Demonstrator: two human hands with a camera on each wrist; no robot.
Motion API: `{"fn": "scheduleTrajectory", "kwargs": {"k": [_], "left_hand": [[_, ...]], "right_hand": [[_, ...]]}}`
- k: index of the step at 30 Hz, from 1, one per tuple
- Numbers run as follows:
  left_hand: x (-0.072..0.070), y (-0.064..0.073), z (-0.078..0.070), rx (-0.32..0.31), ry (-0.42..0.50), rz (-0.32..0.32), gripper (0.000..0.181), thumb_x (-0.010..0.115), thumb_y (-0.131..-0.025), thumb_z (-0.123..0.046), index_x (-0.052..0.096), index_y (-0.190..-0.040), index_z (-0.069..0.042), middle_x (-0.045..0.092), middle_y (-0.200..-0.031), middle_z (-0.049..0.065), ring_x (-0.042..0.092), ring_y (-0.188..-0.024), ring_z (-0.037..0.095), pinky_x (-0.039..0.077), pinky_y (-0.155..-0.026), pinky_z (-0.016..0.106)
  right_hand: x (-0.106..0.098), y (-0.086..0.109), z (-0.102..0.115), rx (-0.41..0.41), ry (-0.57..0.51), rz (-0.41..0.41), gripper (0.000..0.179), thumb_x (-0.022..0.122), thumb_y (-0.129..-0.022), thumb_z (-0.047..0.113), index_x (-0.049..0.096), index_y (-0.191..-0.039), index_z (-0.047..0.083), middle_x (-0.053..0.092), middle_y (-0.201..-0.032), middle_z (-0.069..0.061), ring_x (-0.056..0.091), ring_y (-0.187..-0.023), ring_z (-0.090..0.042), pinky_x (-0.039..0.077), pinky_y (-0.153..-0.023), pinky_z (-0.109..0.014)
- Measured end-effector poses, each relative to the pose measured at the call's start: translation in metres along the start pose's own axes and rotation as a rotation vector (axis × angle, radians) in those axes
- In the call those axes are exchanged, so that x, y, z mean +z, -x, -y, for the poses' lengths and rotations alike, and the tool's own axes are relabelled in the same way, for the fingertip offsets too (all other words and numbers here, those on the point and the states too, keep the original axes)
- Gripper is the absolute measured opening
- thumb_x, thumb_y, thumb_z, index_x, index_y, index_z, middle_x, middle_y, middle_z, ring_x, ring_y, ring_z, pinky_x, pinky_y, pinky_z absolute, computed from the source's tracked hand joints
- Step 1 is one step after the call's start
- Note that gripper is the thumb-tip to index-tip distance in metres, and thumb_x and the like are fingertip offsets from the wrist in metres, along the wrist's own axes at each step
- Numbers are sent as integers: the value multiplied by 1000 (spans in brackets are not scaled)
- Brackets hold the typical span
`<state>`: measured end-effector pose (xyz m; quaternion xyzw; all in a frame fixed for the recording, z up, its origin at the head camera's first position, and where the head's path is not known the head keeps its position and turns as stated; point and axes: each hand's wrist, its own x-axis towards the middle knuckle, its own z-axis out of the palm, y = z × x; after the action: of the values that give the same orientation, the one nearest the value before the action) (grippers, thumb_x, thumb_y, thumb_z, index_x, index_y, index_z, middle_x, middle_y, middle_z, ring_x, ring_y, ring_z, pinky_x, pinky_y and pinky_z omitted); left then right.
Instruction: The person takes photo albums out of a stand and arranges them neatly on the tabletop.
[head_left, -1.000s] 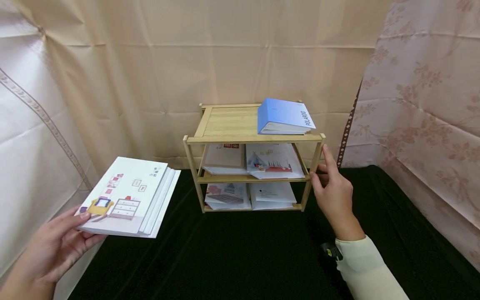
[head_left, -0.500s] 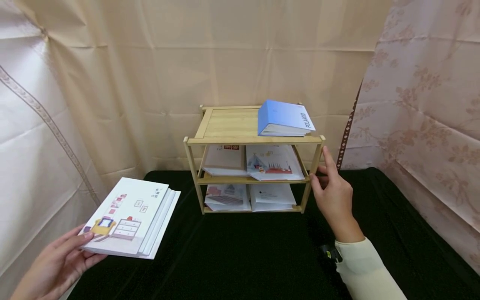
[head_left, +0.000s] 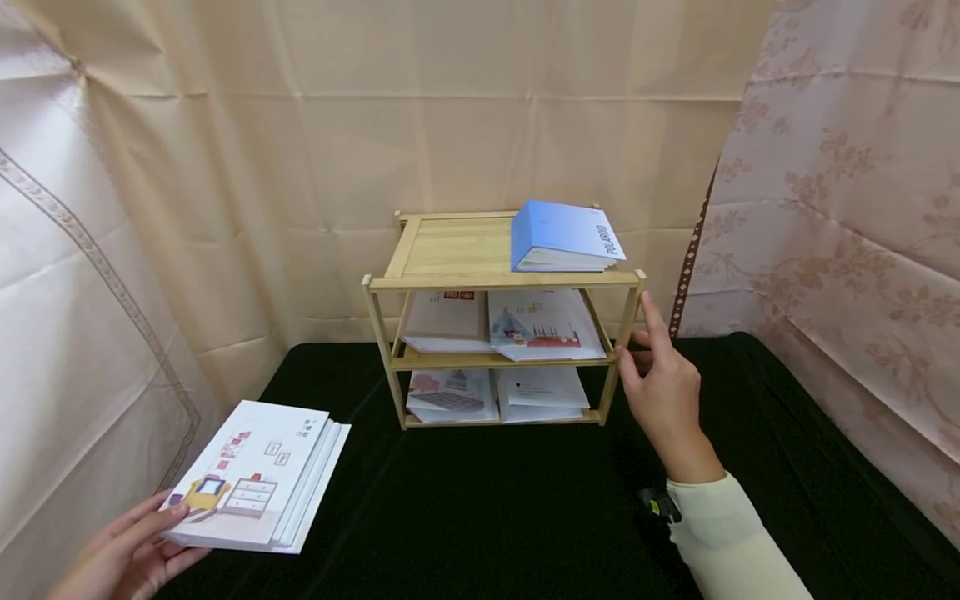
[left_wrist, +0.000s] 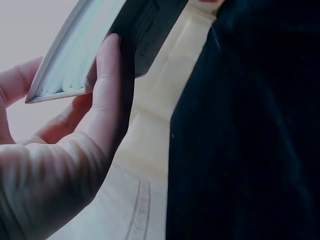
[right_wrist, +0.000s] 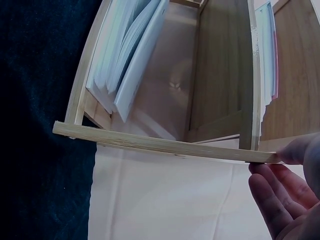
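Observation:
My left hand (head_left: 138, 546) grips a white photo album (head_left: 251, 467) by its near left corner, thumb on the illustrated cover and fingers underneath. In the left wrist view the album's thick page edges (left_wrist: 82, 55) show between thumb and fingers. At the right, my right hand (head_left: 667, 408) pinches the front right post of a light wooden shelf rack (head_left: 457, 246). The right wrist view shows fingers (right_wrist: 272, 200) on one side of that post (right_wrist: 165, 144) and the thumb on the other. A blue album (head_left: 566, 233) marked POLAROID lies on the rack's top right.
Two light-covered albums lie on the middle shelf, one a tent-pictured album (head_left: 543, 325). Another two stand below, including a plain white album (head_left: 543, 390). A dark cloth (head_left: 465, 517) covers the table; a beige curtain (head_left: 480, 100) hangs behind.
My left hand has lowered the white album toward the dark cloth, with its grip kept. The right hand stays at the rack's post, and the rack and its albums stay put.

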<state>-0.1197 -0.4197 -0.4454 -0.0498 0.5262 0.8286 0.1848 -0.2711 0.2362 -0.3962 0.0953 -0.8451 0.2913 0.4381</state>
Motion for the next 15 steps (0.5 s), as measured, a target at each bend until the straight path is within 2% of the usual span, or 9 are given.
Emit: {"fn": "scheduleTrajectory", "kwargs": {"k": [2,7,8,10,15], "left_hand": [[-3,1,3,-34,-3,-69,45,37,-113,-16,76,-104,-34,74,-113,5,73,-106,24,59,-96,43],[3,0,12,-100,-28,-330,35,51,-110,-20,75,-92,-38,75,-104,2,74,-100,22,60,-95,44],[4,0,13,-107,-31,-361,34,52,-109,-20,74,-90,-38,75,-104,2,74,-100,22,60,-95,44],[6,-1,14,-134,-19,-400,31,55,-108,-22,73,-88,-39,75,-102,1,74,-100,21,59,-96,46],[1,-4,16,-185,-20,-420,25,62,-105,-24,70,-87,-39,74,-103,0,73,-102,22,57,-100,48]], "right_hand": [[0,0,0,-3,-1,-2,89,78,-91,6,31,-164,28,76,-113,-19,76,-73,-30,61,-60,-48],[-1,-1,1,-11,0,-6,90,78,-91,6,30,-164,29,76,-113,-19,75,-72,-30,61,-59,-48],[-1,-1,1,-11,1,-5,89,78,-91,6,30,-164,28,76,-113,-19,75,-72,-30,61,-59,-48],[-1,-1,1,-10,-4,-4,90,77,-91,5,30,-164,28,76,-114,-20,76,-72,-31,61,-59,-49],[0,0,1,-4,-4,1,90,77,-91,5,30,-164,28,76,-114,-20,76,-72,-32,61,-60,-48]]}}
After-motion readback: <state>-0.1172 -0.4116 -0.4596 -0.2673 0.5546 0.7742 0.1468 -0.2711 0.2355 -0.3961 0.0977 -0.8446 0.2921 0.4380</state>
